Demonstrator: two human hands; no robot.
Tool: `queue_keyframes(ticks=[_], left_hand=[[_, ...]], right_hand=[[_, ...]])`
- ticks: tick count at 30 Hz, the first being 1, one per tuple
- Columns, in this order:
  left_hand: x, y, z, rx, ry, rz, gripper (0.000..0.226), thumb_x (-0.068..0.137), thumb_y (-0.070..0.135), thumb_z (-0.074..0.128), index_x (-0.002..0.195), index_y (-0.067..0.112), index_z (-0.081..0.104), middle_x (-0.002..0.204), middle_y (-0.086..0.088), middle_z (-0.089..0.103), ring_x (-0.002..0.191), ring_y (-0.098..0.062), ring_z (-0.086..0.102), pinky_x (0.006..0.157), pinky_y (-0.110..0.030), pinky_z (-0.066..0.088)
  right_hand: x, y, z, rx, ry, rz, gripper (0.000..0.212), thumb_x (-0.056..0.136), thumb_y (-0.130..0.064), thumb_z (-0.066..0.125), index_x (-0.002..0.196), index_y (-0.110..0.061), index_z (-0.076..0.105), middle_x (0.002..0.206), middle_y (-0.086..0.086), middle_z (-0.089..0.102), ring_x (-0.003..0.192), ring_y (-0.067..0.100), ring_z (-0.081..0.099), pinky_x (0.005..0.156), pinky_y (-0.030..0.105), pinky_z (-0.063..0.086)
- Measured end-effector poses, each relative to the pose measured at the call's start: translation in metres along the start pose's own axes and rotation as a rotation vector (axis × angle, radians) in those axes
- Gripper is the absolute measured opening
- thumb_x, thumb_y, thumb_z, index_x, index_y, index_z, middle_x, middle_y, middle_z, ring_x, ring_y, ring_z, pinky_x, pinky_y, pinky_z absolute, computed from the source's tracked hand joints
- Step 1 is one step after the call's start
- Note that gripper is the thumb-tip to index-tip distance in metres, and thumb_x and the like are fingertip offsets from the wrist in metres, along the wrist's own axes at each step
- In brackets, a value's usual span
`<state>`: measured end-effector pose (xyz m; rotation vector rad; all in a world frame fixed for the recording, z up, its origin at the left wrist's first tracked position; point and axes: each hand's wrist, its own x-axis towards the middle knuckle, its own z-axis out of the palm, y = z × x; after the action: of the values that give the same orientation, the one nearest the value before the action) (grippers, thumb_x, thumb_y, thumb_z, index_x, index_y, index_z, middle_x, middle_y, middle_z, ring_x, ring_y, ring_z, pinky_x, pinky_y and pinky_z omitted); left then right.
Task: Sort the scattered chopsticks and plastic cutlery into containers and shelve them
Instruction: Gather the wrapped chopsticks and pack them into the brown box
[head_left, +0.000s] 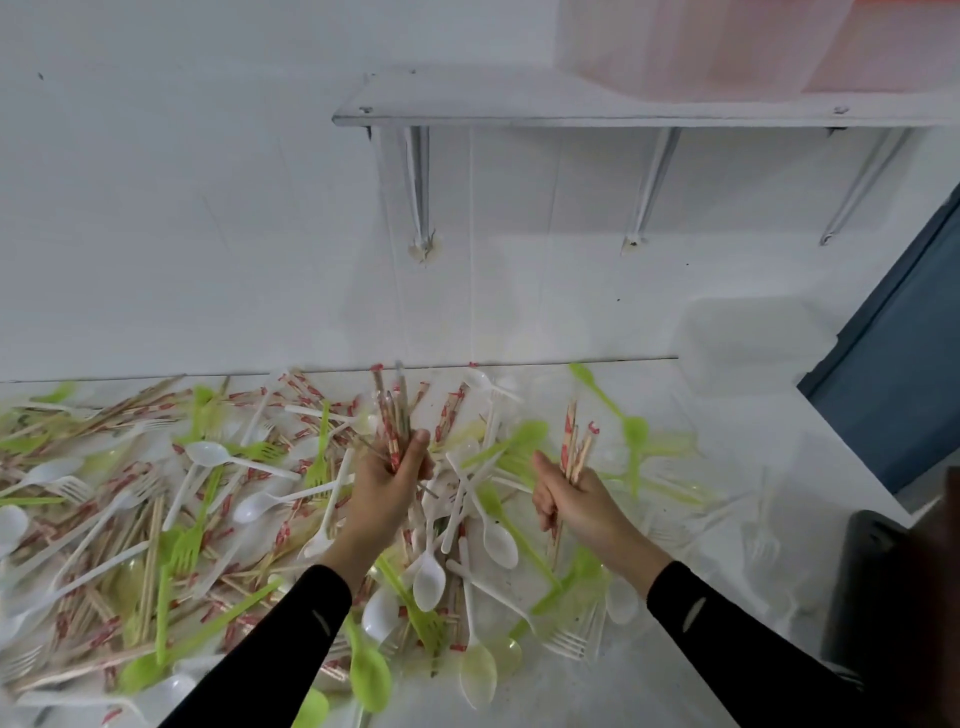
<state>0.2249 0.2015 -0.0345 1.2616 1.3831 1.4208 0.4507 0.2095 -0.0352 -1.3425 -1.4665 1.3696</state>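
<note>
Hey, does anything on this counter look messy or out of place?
Yes. Wrapped chopsticks, white spoons and green forks lie jumbled and crisscrossed across the counter, unsorted. The left hand and right hand each grip some chopsticks above it.
</note>
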Motion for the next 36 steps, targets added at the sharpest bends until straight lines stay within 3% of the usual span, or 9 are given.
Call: queue_keyframes(ticks=[6,11,15,17,23,26,29,33,36], left_hand=[[0.005,-0.008,0.005,0.018,-0.046,-0.099,0.039,0.092,0.039,0.056,0.092,0.001,0.063,0.063,-0.011,0.066,0.055,-0.023,0.061,0.054,-0.026,0.05],[0.03,0.017,0.006,0.066,0.065,-0.001,0.038,0.1,0.039,0.051,0.083,0.006,0.06,0.055,-0.015,0.058,0.04,-0.019,0.051,0.04,-0.023,0.041],[0.058,0.017,0.003,0.123,0.079,-0.01,0.035,0.095,0.038,0.061,0.083,0.005,0.056,0.061,-0.005,0.061,0.043,-0.014,0.048,0.04,-0.025,0.039],[0.068,0.012,0.002,0.212,0.06,-0.049,0.031,0.093,0.039,0.063,0.089,0.008,0.06,0.068,-0.003,0.066,0.049,-0.014,0.054,0.044,-0.029,0.043],[0.088,-0.015,0.009,0.501,-0.125,-0.178,0.014,0.095,0.029,0.061,0.095,0.015,0.062,0.08,-0.004,0.065,0.068,-0.019,0.065,0.051,-0.028,0.056],[0.095,-0.031,0.015,0.709,-0.168,-0.156,0.016,0.092,0.02,0.061,0.094,0.005,0.064,0.081,-0.012,0.065,0.073,-0.03,0.064,0.062,-0.041,0.056],[0.098,-0.035,0.022,0.825,-0.165,-0.148,0.019,0.091,0.021,0.06,0.091,0.002,0.061,0.08,-0.011,0.062,0.073,-0.027,0.057,0.055,-0.03,0.04],[0.104,-0.04,0.027,0.93,-0.165,-0.217,0.028,0.091,0.032,0.063,0.094,0.006,0.055,0.076,-0.002,0.054,0.076,-0.025,0.054,0.062,-0.03,0.038],[0.106,-0.045,0.028,0.965,-0.169,-0.245,0.036,0.09,0.037,0.063,0.097,0.003,0.055,0.072,0.001,0.048,0.072,-0.022,0.051,0.06,-0.029,0.038]], right_hand=[[0.021,-0.016,-0.013,-0.255,-0.016,-0.054,0.048,0.103,-0.044,0.039,0.067,-0.019,0.059,0.053,-0.004,0.049,0.048,0.013,0.047,0.058,0.029,0.044],[0.028,0.006,-0.007,-0.971,-0.29,-0.064,0.031,0.098,-0.043,0.047,0.079,-0.024,0.062,0.072,-0.004,0.059,0.075,0.023,0.062,0.063,0.03,0.043],[0.029,0.017,-0.002,-1.135,-0.185,-0.123,0.028,0.099,-0.038,0.048,0.122,-0.034,0.065,0.104,-0.007,0.068,0.103,0.021,0.064,0.075,0.025,0.042],[0.037,0.025,-0.005,-1.185,-0.107,-0.122,0.033,0.098,-0.036,0.049,0.129,-0.034,0.06,0.114,-0.002,0.067,0.105,0.023,0.064,0.081,0.029,0.047],[0.051,0.036,-0.004,-1.351,0.087,-0.207,0.036,0.096,-0.033,0.05,0.129,-0.022,0.054,0.112,-0.001,0.059,0.09,0.025,0.066,0.065,0.031,0.046],[0.056,0.035,0.001,-1.446,0.103,-0.253,0.039,0.058,-0.035,0.089,0.088,-0.019,0.071,0.078,0.0,0.058,0.04,0.021,0.052,0.041,0.018,0.009],[0.07,0.04,0.003,-1.413,0.166,-0.248,0.047,0.023,-0.02,0.096,0.053,-0.018,0.06,0.059,-0.002,0.051,0.022,0.016,0.026,0.054,0.014,-0.008],[0.064,0.029,0.004,-1.403,0.134,-0.215,0.048,0.011,-0.006,0.088,0.045,-0.015,0.055,0.054,0.0,0.049,0.021,0.014,0.031,0.057,0.013,-0.009],[0.065,0.03,0.0,-1.393,0.039,-0.209,0.049,0.019,-0.025,0.094,0.051,-0.015,0.057,0.06,-0.001,0.051,0.023,0.017,0.021,0.053,0.014,-0.009]])
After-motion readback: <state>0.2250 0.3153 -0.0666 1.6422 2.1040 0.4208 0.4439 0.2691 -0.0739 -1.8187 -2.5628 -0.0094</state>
